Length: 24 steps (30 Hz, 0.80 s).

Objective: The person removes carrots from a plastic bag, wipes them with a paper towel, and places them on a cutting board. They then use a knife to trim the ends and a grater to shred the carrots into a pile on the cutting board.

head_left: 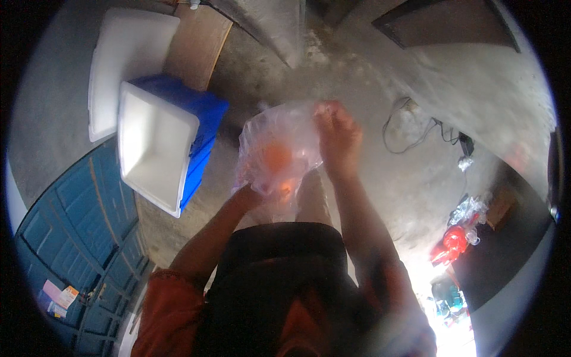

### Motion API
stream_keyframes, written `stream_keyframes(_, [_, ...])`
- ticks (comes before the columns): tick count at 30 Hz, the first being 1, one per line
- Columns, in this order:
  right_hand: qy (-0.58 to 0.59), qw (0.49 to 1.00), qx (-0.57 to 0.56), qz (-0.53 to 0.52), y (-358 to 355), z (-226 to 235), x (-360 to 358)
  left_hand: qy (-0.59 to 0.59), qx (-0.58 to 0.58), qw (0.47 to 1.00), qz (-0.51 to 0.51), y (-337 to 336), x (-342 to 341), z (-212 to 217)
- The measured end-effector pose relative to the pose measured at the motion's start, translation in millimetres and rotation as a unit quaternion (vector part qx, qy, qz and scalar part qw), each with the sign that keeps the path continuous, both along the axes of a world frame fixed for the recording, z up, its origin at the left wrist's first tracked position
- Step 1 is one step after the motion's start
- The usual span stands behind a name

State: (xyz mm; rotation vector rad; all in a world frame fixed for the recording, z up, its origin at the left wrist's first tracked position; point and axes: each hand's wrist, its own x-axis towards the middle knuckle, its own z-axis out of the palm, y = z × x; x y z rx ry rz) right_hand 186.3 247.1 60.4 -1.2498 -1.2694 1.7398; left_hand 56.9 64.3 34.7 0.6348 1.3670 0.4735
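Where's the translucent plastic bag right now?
Head view, just above and left of centre: the translucent plastic bag is right of the blue, white-lined rectangular box, its upper right edge in the right hand.

Pinkish-wht bag [256, 132], blu/wht box [156, 153], teal door [77, 217]

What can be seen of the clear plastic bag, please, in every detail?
The plastic bag is thin, see-through and crinkled, with a whitish-pink sheen. It is spread in front of the person, above the grey floor. The right hand grips its upper right edge; the left wrist is at its lower left side. Orange patches show through, too blurred to identify.
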Motion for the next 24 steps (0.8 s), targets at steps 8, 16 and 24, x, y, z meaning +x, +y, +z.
stream_keyframes(8, [-0.170,0.947,0.268,0.055,5,33,27,0.139,0.094,0.982,-0.090,-4,28,-33])
stream_keyframes(16, [-0.183,0.937,0.059,0.290,1,17,16,-0.016,-0.046,0.999,0.015,37,32,2])
stream_keyframes(24, [-0.029,0.984,-0.048,0.168,10,53,42,-0.017,0.018,0.985,0.170,24,25,-35])
